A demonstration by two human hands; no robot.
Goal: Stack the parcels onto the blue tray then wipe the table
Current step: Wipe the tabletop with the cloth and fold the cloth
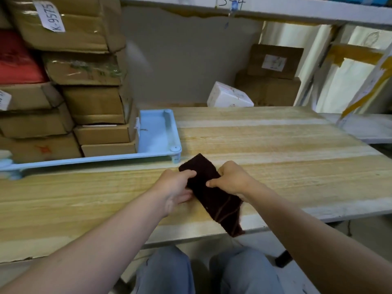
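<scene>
A dark brown cloth (214, 198) is folded into a long strip over the wooden table (275, 149), near its front edge. My left hand (177, 188) grips the cloth's left side with thumb on top. On the right side, my right hand (230, 179) pinches it the same way. The cloth's lower end hangs past the table edge. A light blue tray (158, 134) lies on the table's left. Stacked on it are brown cardboard parcels (93, 102), piled high, with a red package (17, 58) at the far left.
Behind the table stand a white box (230, 95) and two brown boxes (273, 73) against a grey wall. White wrapped bundles with yellow tape (356, 66) fill the right. A shelf board (254, 9) runs overhead. My knees in jeans are under the table's front edge.
</scene>
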